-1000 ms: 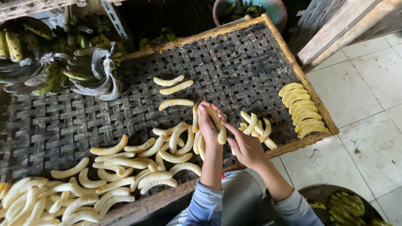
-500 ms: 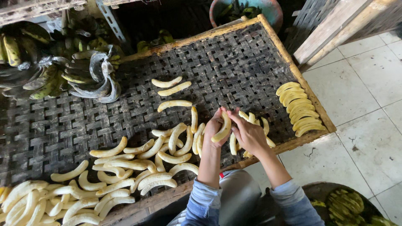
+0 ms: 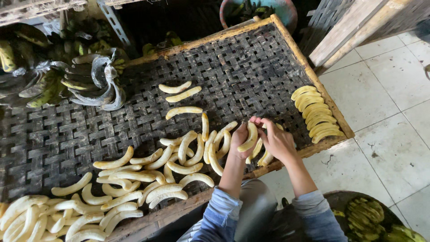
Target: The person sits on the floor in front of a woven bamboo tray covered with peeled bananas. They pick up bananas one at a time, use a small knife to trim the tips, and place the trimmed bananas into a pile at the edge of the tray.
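A: Both my hands, left hand (image 3: 240,140) and right hand (image 3: 278,142), close lightly round one peeled banana (image 3: 249,137), above the woven bamboo tray (image 3: 251,67), near its front edge.

B: Risk?

A: Soft, slick, curved flesh; squeezing could snap it. Loose bananas (image 3: 262,156) beneath might roll off the edge.

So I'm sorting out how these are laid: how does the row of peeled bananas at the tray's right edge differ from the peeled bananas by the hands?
The row at the right edge lies side by side, curves matched and touching, a deeper yellow. The bananas by the hands lie scattered at many angles, some overlapping, and paler. Both are peeled and rest on the woven tray. The left hand and right hand hold one banana between them.
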A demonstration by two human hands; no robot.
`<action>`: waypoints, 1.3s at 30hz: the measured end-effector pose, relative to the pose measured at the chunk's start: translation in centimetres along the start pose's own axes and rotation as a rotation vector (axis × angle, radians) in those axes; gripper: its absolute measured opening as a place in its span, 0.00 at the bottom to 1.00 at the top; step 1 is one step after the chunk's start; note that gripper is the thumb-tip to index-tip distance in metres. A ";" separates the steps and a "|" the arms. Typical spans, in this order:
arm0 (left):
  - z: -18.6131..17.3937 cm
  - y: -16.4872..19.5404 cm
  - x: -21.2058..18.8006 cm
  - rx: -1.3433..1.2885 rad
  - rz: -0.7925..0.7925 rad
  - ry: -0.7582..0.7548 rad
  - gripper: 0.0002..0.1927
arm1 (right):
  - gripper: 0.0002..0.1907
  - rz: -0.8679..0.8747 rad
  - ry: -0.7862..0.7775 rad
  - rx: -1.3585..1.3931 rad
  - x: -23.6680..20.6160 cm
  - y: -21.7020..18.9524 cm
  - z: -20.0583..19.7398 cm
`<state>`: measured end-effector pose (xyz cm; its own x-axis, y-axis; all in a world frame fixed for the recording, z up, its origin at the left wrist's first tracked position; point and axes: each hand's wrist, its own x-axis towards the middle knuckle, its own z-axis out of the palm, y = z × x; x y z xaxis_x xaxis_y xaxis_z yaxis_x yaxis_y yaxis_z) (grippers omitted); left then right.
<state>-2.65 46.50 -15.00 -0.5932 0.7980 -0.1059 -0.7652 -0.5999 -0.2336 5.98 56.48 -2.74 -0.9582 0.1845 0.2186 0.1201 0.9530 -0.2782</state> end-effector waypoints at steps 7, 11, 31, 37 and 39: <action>1.3 -1.5 -0.5 2.287 1.060 0.433 0.35 | 0.30 0.249 -0.024 -0.239 0.5 2.9 -0.5; 3.6 2.7 -3.8 2.347 0.565 1.008 0.32 | 0.31 0.331 -0.007 -0.180 0.5 2.5 -0.3; 7.1 3.0 -3.7 0.499 0.678 0.265 0.14 | 0.24 0.532 -0.194 1.239 -2.1 1.2 3.7; 9.8 1.4 -4.3 0.378 0.818 0.230 0.17 | 0.31 0.313 -0.399 1.737 -4.2 -0.3 3.5; 10.2 1.7 -4.8 0.342 0.857 0.295 0.18 | 0.28 0.315 -0.440 1.529 -4.7 -1.7 2.6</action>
<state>-3.64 41.10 -5.08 -0.9328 0.0363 -0.3586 -0.1611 -0.9320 0.3248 9.60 53.34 -5.73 -0.9753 -0.0199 -0.2199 0.2169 -0.2735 -0.9371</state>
